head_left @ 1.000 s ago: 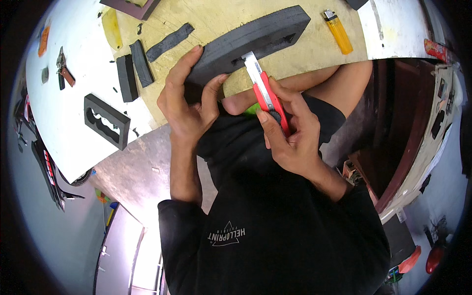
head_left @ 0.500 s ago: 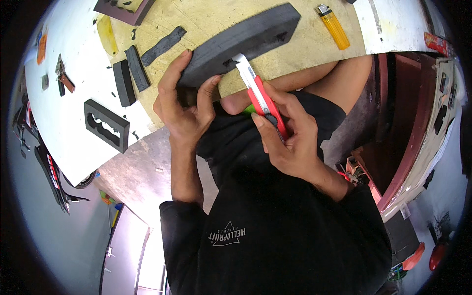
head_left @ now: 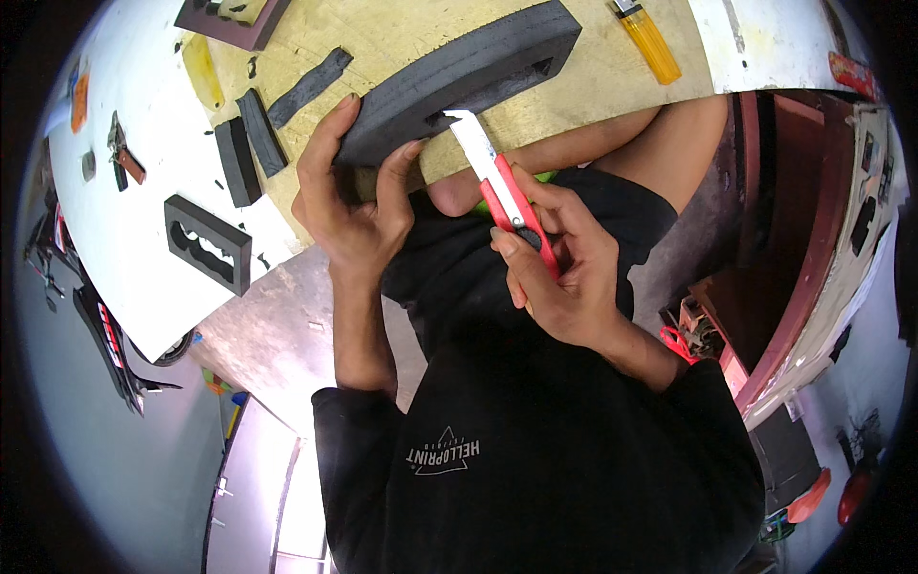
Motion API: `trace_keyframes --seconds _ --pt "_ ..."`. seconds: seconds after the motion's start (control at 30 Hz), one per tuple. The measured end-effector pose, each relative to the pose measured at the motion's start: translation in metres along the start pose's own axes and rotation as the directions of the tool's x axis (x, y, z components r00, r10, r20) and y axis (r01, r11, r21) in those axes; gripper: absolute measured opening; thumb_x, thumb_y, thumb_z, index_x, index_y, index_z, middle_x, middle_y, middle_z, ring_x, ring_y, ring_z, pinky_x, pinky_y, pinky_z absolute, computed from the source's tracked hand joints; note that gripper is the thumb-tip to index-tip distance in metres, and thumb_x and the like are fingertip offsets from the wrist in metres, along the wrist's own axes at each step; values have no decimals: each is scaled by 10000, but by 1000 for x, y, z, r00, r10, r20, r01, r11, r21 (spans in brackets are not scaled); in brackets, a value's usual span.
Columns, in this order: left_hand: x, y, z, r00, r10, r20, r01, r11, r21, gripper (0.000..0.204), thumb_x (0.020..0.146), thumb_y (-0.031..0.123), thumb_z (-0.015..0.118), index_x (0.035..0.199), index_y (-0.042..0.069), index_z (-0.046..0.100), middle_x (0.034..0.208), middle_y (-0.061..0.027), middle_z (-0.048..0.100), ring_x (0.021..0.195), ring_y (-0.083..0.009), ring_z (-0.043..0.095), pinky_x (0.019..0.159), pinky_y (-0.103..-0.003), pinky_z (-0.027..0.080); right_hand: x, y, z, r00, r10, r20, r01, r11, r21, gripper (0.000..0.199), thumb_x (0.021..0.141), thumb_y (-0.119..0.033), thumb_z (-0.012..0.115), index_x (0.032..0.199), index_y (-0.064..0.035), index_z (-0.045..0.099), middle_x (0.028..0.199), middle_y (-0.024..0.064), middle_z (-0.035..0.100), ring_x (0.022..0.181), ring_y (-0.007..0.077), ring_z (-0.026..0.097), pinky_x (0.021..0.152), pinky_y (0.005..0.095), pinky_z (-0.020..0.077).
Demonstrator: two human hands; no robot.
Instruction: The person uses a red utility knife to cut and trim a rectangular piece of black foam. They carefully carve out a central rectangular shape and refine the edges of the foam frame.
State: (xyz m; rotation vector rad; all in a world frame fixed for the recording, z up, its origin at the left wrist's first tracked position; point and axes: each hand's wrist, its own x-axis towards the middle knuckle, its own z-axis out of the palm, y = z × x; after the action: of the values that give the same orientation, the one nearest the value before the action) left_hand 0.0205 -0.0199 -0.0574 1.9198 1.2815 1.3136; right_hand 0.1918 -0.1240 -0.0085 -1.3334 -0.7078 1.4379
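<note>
My left hand (head_left: 356,196) grips the near left end of a thick black foam block (head_left: 449,77), thumb on its near face and fingers on the far side. The block stands on edge, slanting up to the right, with dark recesses cut in the face toward me. In my right hand (head_left: 564,253) is a red and white utility knife (head_left: 512,201), its blade out. The blade's tip is at the recess in the block's near face; whether it is inside the foam I cannot tell.
Black foam strips (head_left: 260,134) lie left of the block. Further left, a black foam frame with a wavy cutout (head_left: 208,244) rests on the white tabletop (head_left: 143,287). A yellow lighter (head_left: 648,43) lies at the far right, a pair of pliers (head_left: 122,153) at the far left.
The knife's tip has shifted slightly left and the blade has tilted a little. My left hand and the block have moved slightly left in view.
</note>
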Motion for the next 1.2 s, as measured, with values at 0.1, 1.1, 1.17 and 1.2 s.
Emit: trace_keyframes --seconds 0.1,1.1,1.17,1.2 --pt "0 0 0 1000 6 5 -6 1000 -26 599 759 -19 845 1291 -20 568 1211 -191 667 1081 -241 671 925 -338 535 1 -4 -1 996 72 52 -76 994 77 494 959 52 600 1425 39 434 1248 172 665 691 54 615 560 195 490" --pt "-6 1 3 1000 -13 12 13 998 -56 661 777 -24 838 1345 -29 502 1262 -206 617 1097 -262 656 956 -358 529 -4 -1 11 982 186 32 -185 915 359 521 979 -3 600 1449 33 376 955 167 656 470 104 554 383 235 429" --pt "-5 4 5 998 44 -55 -42 998 36 561 800 -29 808 1285 -29 527 1197 -221 654 1069 -275 676 944 -368 536 -9 -1 2 976 201 81 -217 897 386 520 979 -2 598 1448 31 375 968 177 659 468 111 558 384 236 430" --pt "-4 4 3 997 54 -50 -54 998 12 512 804 -52 775 1254 -25 532 1169 -228 668 1066 -281 682 952 -383 533 -13 0 -4 972 209 105 -234 887 398 519 979 -1 597 1448 30 374 975 182 661 467 114 559 385 237 431"
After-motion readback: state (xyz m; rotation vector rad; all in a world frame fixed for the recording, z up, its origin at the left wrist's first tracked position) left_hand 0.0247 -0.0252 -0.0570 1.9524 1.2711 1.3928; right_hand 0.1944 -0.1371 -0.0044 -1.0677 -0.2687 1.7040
